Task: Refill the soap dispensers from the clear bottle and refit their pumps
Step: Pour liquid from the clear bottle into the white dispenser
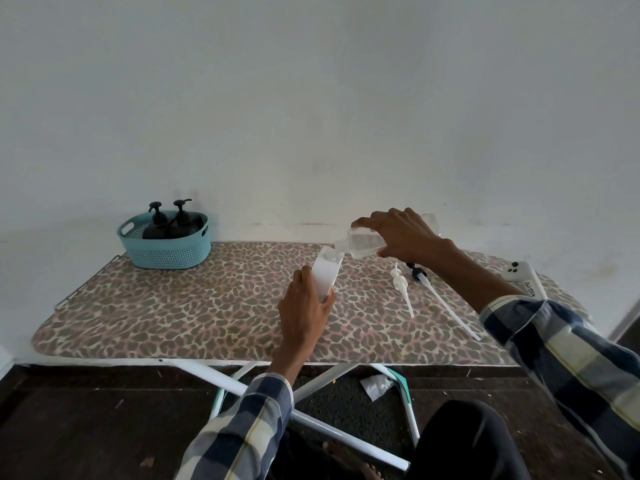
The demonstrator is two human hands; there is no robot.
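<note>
My left hand grips a white dispenser bottle with no pump, tilted toward the right. My right hand holds the clear bottle almost on its side, its neck at the white bottle's mouth. A white pump and a black pump with a long white tube lie on the leopard-print board just right of the bottles.
A teal basket at the board's back left holds two black pump dispensers. A white device with a label lies at the right end. The wall stands close behind; the board's legs and floor are below.
</note>
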